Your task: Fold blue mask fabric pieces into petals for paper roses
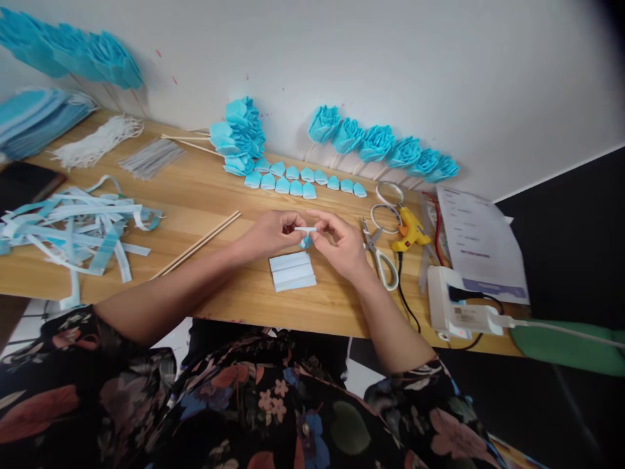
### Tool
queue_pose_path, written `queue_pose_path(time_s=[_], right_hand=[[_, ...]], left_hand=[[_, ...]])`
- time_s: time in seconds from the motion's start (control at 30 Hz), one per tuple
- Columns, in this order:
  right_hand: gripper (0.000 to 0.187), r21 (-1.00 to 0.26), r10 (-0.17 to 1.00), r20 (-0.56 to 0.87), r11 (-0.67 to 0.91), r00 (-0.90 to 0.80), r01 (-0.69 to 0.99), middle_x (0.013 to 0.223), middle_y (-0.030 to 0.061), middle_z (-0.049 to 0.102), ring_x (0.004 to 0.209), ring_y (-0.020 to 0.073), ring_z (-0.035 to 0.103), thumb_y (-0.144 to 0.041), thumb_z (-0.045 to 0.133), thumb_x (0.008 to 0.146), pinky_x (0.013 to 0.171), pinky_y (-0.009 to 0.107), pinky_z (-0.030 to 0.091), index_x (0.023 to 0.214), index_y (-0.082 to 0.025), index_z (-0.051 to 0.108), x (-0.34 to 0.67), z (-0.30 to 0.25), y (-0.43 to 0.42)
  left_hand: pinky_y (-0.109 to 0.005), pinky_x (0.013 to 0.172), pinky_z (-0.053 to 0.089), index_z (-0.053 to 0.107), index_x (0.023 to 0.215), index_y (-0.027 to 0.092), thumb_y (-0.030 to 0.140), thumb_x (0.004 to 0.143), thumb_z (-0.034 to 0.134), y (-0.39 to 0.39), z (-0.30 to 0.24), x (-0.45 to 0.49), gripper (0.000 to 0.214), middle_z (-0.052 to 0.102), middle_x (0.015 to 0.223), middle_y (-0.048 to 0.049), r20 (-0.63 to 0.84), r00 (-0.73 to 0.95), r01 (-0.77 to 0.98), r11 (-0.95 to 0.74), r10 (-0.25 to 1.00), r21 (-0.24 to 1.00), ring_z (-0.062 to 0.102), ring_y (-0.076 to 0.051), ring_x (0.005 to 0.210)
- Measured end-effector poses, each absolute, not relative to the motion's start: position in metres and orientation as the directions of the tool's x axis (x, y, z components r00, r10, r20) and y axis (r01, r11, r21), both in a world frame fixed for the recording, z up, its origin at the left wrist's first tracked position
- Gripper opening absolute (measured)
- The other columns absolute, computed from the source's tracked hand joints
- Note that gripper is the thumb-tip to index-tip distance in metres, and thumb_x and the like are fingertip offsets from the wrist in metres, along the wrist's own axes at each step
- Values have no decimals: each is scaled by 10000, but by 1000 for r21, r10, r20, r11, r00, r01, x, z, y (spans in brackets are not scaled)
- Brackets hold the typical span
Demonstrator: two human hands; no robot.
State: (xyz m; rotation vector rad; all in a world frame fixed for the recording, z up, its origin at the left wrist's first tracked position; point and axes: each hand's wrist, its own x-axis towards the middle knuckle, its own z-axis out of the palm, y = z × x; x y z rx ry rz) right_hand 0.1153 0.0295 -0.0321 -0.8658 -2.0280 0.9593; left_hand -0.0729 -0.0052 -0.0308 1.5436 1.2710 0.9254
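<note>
Between my left hand and my right hand is a small blue fabric piece with a straight white edge on top. Both hands pinch it at its ends, fingertips close together above the table. Just below lies a flat, pleated pale sheet. Two rows of small blue folded petals sit beyond my hands. To the right of my right hand lie scissors with white handles, blades apart, and a yellow glue gun.
Blue fabric flowers on sticks lean along the wall. Wooden sticks, cut strips, white cords, grey wires and blue masks lie left. Tape rolls, a printed paper and a power strip are right.
</note>
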Motion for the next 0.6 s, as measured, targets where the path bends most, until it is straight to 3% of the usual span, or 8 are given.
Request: queue_pose_path(time_s=[0.37, 0.6], right_hand=[[409, -897, 831, 219, 377, -512, 228, 813, -17, 602, 774, 138, 590, -262, 620, 835, 811, 308, 519, 1242, -267, 659, 122, -31, 35], [447, -951, 817, 169, 282, -551, 128, 920, 6, 654, 861, 158, 626, -359, 634, 862, 865, 337, 530, 1302, -281, 617, 121, -34, 36]], left_hand=[[-268, 735, 450, 654, 895, 154, 350, 814, 612, -6, -22, -78, 217, 692, 871, -30, -27, 281, 183, -26, 959, 983, 605, -147, 800], [-250, 598, 346, 601, 753, 160, 343, 795, 635, -6, -24, -78, 191, 520, 646, 33, -32, 219, 276, -31, 975, 961, 469, -108, 622]])
